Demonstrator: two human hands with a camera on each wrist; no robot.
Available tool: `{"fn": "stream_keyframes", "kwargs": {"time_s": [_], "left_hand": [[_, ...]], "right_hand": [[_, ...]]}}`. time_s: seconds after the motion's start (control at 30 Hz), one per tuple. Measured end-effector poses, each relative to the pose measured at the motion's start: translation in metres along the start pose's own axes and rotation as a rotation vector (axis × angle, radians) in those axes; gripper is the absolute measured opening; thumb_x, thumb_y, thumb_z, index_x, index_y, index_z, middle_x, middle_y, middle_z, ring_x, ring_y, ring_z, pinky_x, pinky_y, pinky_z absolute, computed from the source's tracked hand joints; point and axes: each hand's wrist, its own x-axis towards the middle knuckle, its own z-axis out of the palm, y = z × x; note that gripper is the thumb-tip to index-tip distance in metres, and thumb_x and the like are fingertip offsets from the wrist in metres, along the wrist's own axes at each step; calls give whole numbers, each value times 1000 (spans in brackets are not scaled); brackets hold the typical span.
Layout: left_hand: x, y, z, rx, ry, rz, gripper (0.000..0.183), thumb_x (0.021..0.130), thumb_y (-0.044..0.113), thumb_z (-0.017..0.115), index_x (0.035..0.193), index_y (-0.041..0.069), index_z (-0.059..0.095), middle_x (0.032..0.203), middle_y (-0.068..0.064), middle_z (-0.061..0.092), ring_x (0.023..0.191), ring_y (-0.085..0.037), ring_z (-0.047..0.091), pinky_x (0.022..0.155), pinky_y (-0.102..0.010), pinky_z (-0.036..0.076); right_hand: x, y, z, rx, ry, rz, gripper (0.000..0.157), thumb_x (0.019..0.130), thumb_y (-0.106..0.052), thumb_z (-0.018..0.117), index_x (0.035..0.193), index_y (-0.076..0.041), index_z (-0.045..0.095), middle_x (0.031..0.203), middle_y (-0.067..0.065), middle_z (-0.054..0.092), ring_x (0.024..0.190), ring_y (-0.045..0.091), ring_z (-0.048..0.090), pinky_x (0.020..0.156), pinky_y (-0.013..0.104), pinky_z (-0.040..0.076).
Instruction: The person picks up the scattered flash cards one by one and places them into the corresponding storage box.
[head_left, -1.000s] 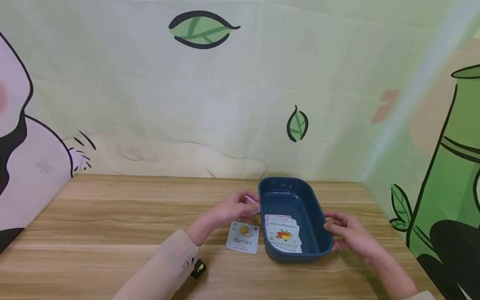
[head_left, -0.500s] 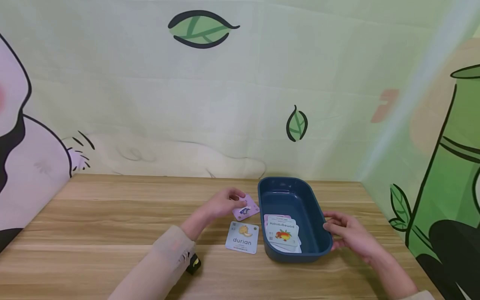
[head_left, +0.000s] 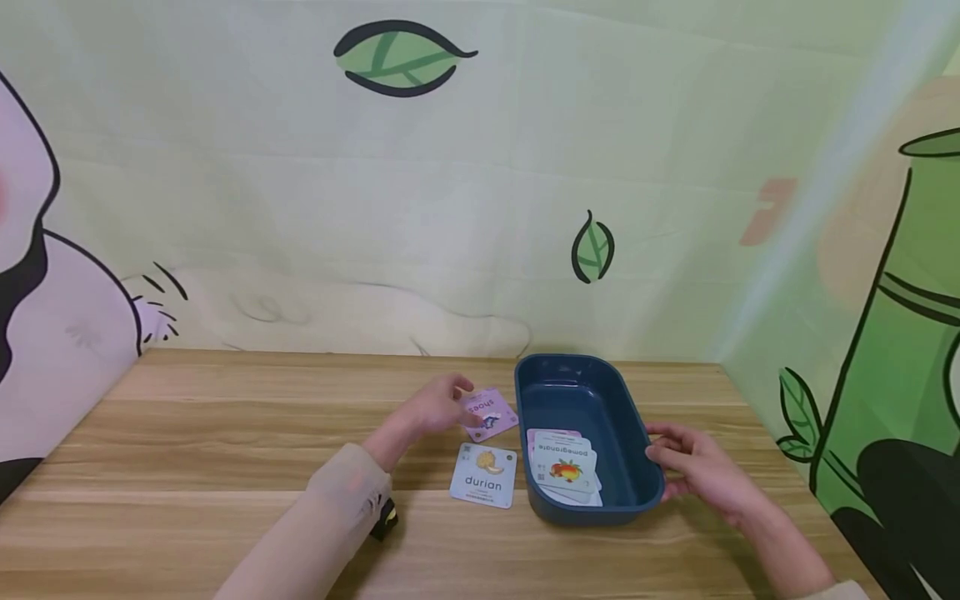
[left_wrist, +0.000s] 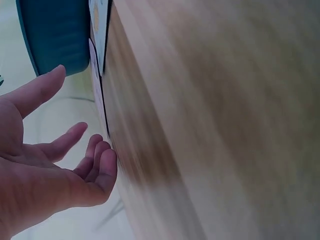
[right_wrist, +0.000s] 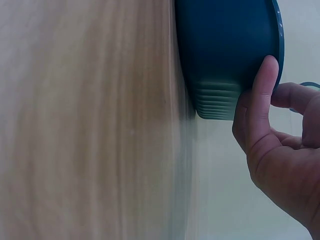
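A purple card reading "shoes" lies on the table left of the dark blue plastic box. My left hand is at the card's left edge, and the left wrist view shows its thumb and fingers apart with nothing between them. Just in front lies a pale blue "durian" card. At the box's right side, my right hand holds the rim, with the thumb at the edge and the fingers against the outer wall. Inside the box's near left corner sits a small pile of cards, a "pomegranate" card uppermost.
A wood-grain table runs back to a printed cloth backdrop. A small black object shows beside the left sleeve, partly hidden by it. More printed cloth stands along the right side.
My left hand has laid the purple card on the table left of the box, let go and drawn back slightly to the left. My right hand and the box have stayed put.
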Motion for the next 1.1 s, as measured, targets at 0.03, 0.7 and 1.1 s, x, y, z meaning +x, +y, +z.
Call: {"fn": "stream_keyframes", "kwargs": {"time_s": [0.03, 0.7, 1.1], "left_hand": [[1, 0, 0, 24, 1, 2, 66, 82, 7, 83, 139, -5, 53, 130, -24, 57, 113, -35, 58, 102, -51, 47], [3, 3, 8, 506, 74, 50, 50, 72, 26, 94, 107, -1, 68, 99, -8, 53, 92, -24, 50, 82, -39, 49], [3, 4, 6, 514, 78, 54, 56, 71, 22, 95, 113, -3, 66, 101, -10, 55, 92, -24, 52, 83, -39, 51]], "right_hand": [[0, 0, 0, -1, -2, -2, 59, 105, -10, 55, 149, 18, 27, 107, 17, 59, 81, 23, 65, 62, 36, 60], [0, 0, -1, 2, -4, 9, 59, 105, -11, 55, 149, 17, 28, 107, 17, 60, 81, 24, 65, 63, 37, 60], [0, 0, -1, -6, 0, 16, 59, 105, -10, 55, 150, 17, 28, 109, 18, 60, 82, 25, 65, 63, 37, 60]]}}
